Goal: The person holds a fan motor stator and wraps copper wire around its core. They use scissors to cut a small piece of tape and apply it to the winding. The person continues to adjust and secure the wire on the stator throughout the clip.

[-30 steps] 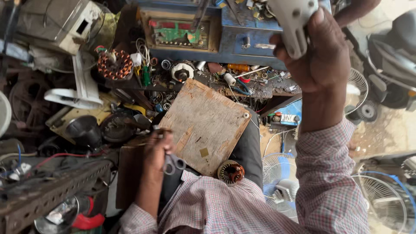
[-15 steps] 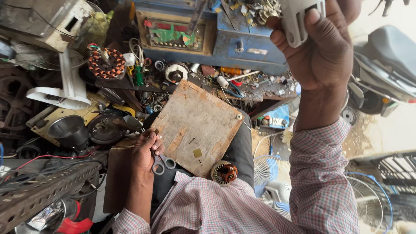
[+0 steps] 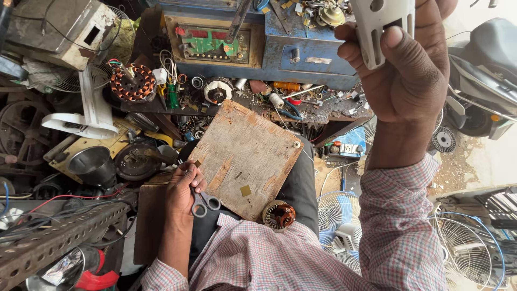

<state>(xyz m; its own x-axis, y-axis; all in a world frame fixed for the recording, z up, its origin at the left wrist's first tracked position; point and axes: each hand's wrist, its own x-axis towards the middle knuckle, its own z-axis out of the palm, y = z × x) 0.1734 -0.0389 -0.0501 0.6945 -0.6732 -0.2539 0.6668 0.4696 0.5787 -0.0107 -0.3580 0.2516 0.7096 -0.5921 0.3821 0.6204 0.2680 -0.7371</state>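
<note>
1. A blue metal cabinet (image 3: 301, 54) is standing at the far edge of the cluttered surface (image 3: 323, 110), with a green circuit panel (image 3: 207, 43) set in its front.
2. A worn wooden board (image 3: 245, 156) is lying across the person's lap, tilted like a diamond, with one corner pointing toward the surface.
3. A white fan stand (image 3: 89, 110) is lying on the left, beside a grey metal box (image 3: 54, 29) with wires running over it.
4. A blue fan (image 3: 339, 226) is sitting low on the floor, between the lap and the checked sleeve.
5. The right hand (image 3: 401, 75) is being held up high, closed firmly around a white plastic part (image 3: 385, 24) with slots and a round hole; the thumb is pressing on its face, and its upper end is running out of view.
6. The left hand (image 3: 186, 186) is resting at the board's left edge, its fingers gripping a pair of grey scissors (image 3: 205, 203) whose loops are showing just beside the palm.
7. A copper-wound stator (image 3: 132, 81) is lying on the surface, left of the cabinet.
8. A small motor rotor (image 3: 280, 215) is sitting just below the board's lower corner, touching the lap.
</note>
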